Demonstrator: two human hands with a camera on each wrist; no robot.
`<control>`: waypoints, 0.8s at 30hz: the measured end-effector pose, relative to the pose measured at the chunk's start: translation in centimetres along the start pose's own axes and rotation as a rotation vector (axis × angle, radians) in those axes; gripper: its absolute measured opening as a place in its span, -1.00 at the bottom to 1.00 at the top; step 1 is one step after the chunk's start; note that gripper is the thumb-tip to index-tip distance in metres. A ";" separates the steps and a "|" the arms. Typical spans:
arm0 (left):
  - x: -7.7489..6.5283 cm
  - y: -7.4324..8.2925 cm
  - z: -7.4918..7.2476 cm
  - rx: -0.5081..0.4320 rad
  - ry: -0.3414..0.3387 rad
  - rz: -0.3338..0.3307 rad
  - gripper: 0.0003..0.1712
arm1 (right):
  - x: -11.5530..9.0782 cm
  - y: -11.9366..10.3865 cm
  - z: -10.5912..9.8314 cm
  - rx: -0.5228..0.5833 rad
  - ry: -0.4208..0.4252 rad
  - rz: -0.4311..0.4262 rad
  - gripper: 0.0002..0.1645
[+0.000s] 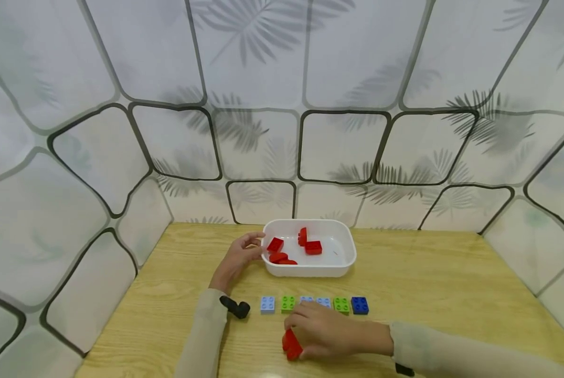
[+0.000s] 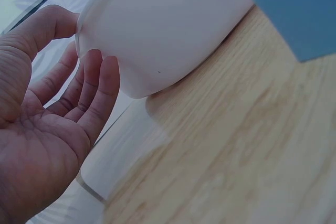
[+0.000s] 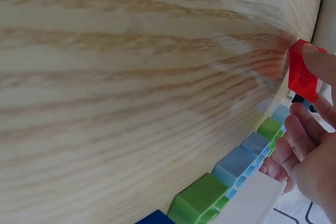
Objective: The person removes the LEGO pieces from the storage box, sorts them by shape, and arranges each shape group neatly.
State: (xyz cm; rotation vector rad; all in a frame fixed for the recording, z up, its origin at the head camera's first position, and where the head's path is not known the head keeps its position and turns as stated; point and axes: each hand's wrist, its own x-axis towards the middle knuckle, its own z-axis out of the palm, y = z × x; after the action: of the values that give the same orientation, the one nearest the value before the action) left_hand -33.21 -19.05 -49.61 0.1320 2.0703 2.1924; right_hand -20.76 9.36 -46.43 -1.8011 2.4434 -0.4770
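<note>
A red plastic block (image 1: 291, 345) pinched in the right hand (image 1: 326, 331)
Thumb and finger hold it on the near side of a row of light-blue, green and dark-blue studded plastic bricks (image 1: 341, 305); the left hand (image 1: 241, 254), loosely bent, touches a white round-cornered tray (image 1: 310, 270) (red plastic pieces (image 1: 313, 248) lie inside).
</note>
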 end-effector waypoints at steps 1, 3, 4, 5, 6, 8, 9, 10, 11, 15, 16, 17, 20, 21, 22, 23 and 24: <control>0.0 0.0 0.0 -0.004 0.000 0.003 -0.47 | -0.1 0.0 0.0 0.002 -0.002 0.007 -0.45; 0.0 0.0 0.0 -0.010 -0.003 0.004 -0.48 | -0.3 0.1 0.0 0.010 -0.015 0.022 -0.46; 0.0 -0.1 0.0 -0.012 -0.004 0.005 -0.47 | -0.4 0.1 0.0 0.019 -0.023 0.030 -0.46; 0.0 -0.1 0.0 -0.011 -0.005 0.005 -0.47 | -0.5 0.2 0.0 0.032 -0.031 0.037 -0.46; -0.1 -0.1 0.0 -0.008 -0.004 0.004 -0.47 | -0.6 0.3 0.0 0.055 -0.040 0.046 -0.47; -0.1 -0.1 0.0 -0.007 0.001 -0.001 -0.47 | -0.7 0.4 0.1 0.108 -0.054 0.059 -0.47; -0.2 -0.1 0.0 -0.002 0.003 -0.002 -0.47 | -0.8 0.4 0.1 0.143 -0.061 0.068 -0.47; -0.2 0.0 0.0 -0.001 0.008 -0.005 -0.47 | -0.9 0.5 0.1 0.180 -0.066 0.078 -0.47; -0.2 0.0 0.0 0.000 0.012 -0.011 -0.48 | -1.0 0.5 0.1 0.215 -0.071 0.087 -0.47; -0.1 0.0 0.0 0.014 0.014 -0.022 -0.48 | -1.3 0.5 0.0 0.308 -0.066 0.105 -0.47; -0.1 0.0 0.0 0.014 0.015 -0.028 -0.48 | -1.4 0.5 0.0 0.312 -0.062 0.107 -0.48; -0.1 0.1 0.0 0.017 0.014 -0.030 -0.48 | -1.5 0.5 0.0 0.308 -0.058 0.111 -0.48; -0.1 0.1 0.1 0.023 0.011 -0.033 -0.47 | -1.8 0.4 -0.4 0.271 -0.049 0.123 -0.47; 0.0 0.2 0.1 0.025 0.009 -0.030 -0.47 | -1.9 0.4 -0.5 0.256 -0.051 0.131 -0.47; 0.0 0.2 0.1 0.026 0.007 -0.028 -0.46 | -2.0 0.3 -0.6 0.240 -0.057 0.143 -0.46; 0.0 0.2 0.0 0.027 0.004 -0.023 -0.46 | -2.1 0.2 -0.8 0.225 -0.059 0.149 -0.46; 0.1 0.2 0.0 0.028 0.003 -0.020 -0.46 | -2.2 0.2 -0.9 0.201 -0.063 0.152 -0.45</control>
State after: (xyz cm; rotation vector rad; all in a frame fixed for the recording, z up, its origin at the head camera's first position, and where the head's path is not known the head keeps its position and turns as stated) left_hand -33.26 -19.01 -49.37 0.1097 2.0953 2.1538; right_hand -20.45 11.62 -45.92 -1.5170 2.3706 -0.6178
